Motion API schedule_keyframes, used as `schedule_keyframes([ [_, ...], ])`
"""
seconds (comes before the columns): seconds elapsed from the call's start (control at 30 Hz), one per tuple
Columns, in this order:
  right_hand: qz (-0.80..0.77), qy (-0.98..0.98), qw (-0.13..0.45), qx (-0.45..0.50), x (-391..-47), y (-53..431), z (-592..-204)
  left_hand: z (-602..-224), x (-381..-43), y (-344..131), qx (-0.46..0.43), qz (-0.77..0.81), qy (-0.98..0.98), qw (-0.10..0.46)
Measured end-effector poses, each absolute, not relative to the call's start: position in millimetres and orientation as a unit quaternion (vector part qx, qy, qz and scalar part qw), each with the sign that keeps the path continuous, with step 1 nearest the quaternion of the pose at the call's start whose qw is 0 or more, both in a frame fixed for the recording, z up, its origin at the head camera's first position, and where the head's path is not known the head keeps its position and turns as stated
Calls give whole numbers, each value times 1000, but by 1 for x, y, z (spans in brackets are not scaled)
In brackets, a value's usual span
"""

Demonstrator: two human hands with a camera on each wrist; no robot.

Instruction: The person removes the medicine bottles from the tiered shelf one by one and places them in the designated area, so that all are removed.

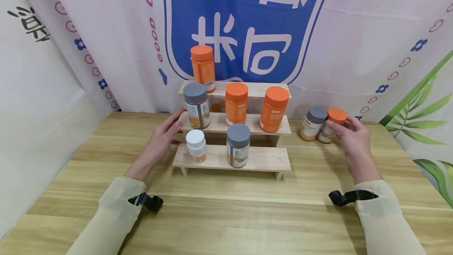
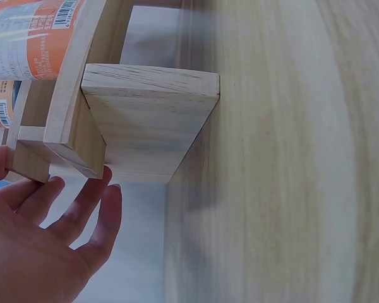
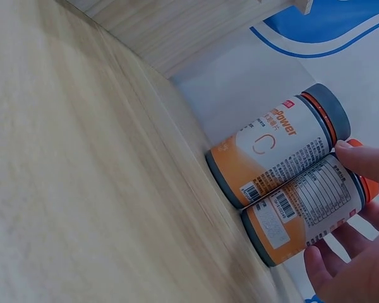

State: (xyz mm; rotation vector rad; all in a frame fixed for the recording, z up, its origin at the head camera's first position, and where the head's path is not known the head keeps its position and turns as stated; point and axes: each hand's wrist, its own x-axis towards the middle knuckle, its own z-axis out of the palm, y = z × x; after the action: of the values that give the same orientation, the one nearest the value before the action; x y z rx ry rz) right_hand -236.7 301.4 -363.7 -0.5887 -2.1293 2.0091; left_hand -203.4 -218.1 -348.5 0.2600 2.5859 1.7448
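Observation:
My left hand (image 1: 163, 135) is at the left end of a three-tier wooden stand (image 1: 263, 156). In the left wrist view its fingers (image 2: 76, 218) are spread and slightly bent, the tips at the ends of the tiers. My right hand (image 1: 355, 141) grips a supplement bottle with an orange lid (image 1: 337, 116), thumb on the near side and fingers behind. That bottle stands on the table against a grey-lidded bottle (image 3: 278, 145). On the stand are a white bottle (image 1: 196, 146), grey-lidded bottles (image 1: 238, 146) (image 1: 196, 107) and orange bottles (image 1: 236, 103) (image 1: 274, 109) (image 1: 204, 68).
The stand is on a wood-grain table (image 1: 226, 215), towards its back edge. A printed curtain (image 1: 134, 50) hangs right behind it. Each wrist wears a black strap (image 1: 357, 196) with a small camera.

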Motion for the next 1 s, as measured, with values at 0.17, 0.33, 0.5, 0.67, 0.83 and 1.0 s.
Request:
schedule_keyframes([
  [0.17, 664, -717, 70, -200, -238, 300, -362, -348, -203, -219, 82, 557, 826, 4],
  [0.33, 667, -715, 58, -202, -237, 304, -357, -347, -204, -218, 84, 557, 826, 5],
  [0.5, 667, -716, 65, -193, -235, 307, -348, -346, -203, -218, 86, 555, 828, 4],
  [0.67, 671, -714, 83, -181, -233, 306, -341, -346, -202, -218, 87, 553, 829, 5],
  [0.83, 665, -721, 86, -175, -232, 303, -336, -347, -201, -219, 87, 551, 830, 6],
  [1.0, 664, -720, 90, -179, -230, 302, -332, -348, -201, -218, 85, 553, 829, 5],
])
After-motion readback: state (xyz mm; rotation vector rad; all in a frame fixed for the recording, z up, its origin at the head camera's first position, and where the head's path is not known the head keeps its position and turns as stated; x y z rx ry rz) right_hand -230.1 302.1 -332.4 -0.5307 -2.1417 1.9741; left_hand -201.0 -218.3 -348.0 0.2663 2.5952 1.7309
